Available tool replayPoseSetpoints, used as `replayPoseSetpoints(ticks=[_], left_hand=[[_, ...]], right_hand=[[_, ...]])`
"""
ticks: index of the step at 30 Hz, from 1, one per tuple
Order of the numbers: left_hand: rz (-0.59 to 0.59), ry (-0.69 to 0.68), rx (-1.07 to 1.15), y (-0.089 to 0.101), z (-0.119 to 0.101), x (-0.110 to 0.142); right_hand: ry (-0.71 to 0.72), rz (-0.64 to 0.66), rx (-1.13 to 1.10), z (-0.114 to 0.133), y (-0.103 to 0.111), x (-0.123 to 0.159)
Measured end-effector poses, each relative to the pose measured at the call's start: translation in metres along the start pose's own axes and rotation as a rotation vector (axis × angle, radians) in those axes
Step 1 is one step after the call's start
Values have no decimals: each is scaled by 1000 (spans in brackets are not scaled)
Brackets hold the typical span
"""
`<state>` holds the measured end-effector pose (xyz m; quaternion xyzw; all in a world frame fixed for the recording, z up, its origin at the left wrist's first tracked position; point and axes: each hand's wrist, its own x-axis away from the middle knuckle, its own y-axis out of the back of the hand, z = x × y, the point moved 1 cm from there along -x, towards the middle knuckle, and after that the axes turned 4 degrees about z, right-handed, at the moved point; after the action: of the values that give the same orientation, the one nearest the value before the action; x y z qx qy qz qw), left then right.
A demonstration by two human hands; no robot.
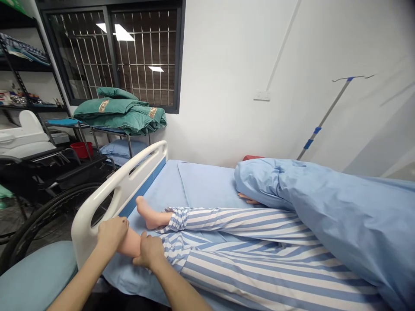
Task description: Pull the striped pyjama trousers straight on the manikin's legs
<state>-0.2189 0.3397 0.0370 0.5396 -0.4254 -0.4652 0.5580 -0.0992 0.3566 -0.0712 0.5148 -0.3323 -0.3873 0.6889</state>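
Two hands point(149, 251), a manikin's bare foot point(129, 244) held between them

Beneath the fingers of the left hand point(112, 234) and right hand point(149, 252), the ankle of the manikin's lower leg point(129, 244) is hidden. Far beyond the fingers, a blue sheet point(324, 207) covers the manikin's upper body, leaving only part of the manikin's hand point(248, 198) showing, and a red object point(252, 157) behind it is too covered to name. Well left of the fingers, small items point(19, 98) on a metal rack point(32, 108) are too small to tell, and the picture's edge cuts off a wheelchair point(42, 207).
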Motion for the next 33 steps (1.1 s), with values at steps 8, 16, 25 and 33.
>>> replayPoseSetpoints(ticks=[8,16,25,33], left_hand=[[157,-154,-302,6,-22,-23],[-57,-287,-241,-22,-16,-17],[-458,-83,337,-44,9,-4],[-127,104,838,-47,31,-3]], right_hand=[[22,12,-7,-1,1,-3],[-18,2,-27,1,0,-4],[70,-181,-342,-13,16,11],[45,-271,-284,-49,55,-36]])
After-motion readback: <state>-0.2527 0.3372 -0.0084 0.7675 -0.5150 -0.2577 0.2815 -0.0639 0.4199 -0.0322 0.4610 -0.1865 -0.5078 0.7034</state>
